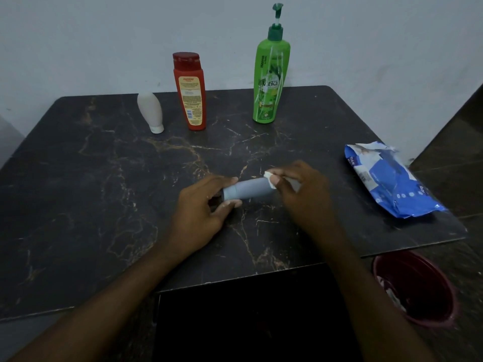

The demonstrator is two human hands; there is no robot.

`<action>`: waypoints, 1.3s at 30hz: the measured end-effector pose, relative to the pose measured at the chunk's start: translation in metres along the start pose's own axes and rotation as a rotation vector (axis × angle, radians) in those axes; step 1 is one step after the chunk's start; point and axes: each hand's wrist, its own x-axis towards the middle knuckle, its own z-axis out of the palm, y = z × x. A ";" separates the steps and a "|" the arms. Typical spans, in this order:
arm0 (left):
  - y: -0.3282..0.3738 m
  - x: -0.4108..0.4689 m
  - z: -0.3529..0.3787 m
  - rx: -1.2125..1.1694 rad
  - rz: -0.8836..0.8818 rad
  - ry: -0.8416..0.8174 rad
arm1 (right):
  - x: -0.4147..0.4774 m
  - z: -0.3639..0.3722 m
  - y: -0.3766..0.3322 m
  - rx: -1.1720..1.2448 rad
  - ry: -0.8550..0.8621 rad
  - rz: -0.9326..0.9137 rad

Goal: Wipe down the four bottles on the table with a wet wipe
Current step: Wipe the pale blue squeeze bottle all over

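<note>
A small grey bottle lies sideways just above the dark marble table, near its middle. My left hand pinches the bottle's cap end between thumb and fingers. My right hand grips a white wet wipe wrapped around the bottle's other end. At the back stand a white bottle on its cap, a red bottle and a tall green pump bottle.
A blue pack of wet wipes, torn open, lies by the table's right edge. Below that edge, on the floor, stands a dark red bin with white scraps inside. A pale wall rises behind the table.
</note>
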 end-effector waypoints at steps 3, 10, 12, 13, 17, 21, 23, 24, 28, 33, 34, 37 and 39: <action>0.000 0.003 -0.002 -0.106 -0.062 0.024 | 0.001 -0.003 0.007 0.339 -0.027 0.194; -0.004 0.006 -0.003 -0.363 -0.260 0.048 | -0.007 0.004 -0.002 0.878 0.013 0.445; -0.004 0.008 -0.004 -0.411 -0.299 0.048 | -0.008 0.010 -0.007 0.912 0.058 0.458; -0.004 0.009 -0.005 -0.435 -0.318 0.050 | -0.009 0.013 -0.010 0.920 0.085 0.459; -0.005 0.009 -0.007 -0.518 -0.364 0.059 | -0.011 0.024 -0.023 0.892 0.187 0.445; -0.006 0.009 -0.007 -0.568 -0.391 0.072 | -0.012 0.031 -0.036 0.859 0.255 0.475; -0.006 0.009 -0.005 -0.634 -0.426 0.081 | -0.017 0.034 -0.046 0.868 0.219 0.510; -0.006 0.010 -0.005 -0.674 -0.446 0.086 | -0.020 0.036 -0.050 0.880 0.177 0.517; -0.006 0.010 -0.005 -0.753 -0.496 0.072 | -0.028 0.038 -0.051 0.807 -0.047 0.444; -0.008 0.010 -0.003 -0.838 -0.542 0.070 | -0.010 0.017 -0.033 0.832 0.223 0.483; -0.008 0.010 -0.003 -0.836 -0.540 0.062 | -0.005 0.013 -0.032 0.843 0.265 0.478; -0.008 0.010 -0.003 -0.809 -0.516 0.035 | -0.003 0.016 -0.043 0.794 0.258 0.425; -0.008 0.011 -0.003 -0.822 -0.535 0.058 | -0.011 0.024 -0.057 0.726 0.223 0.398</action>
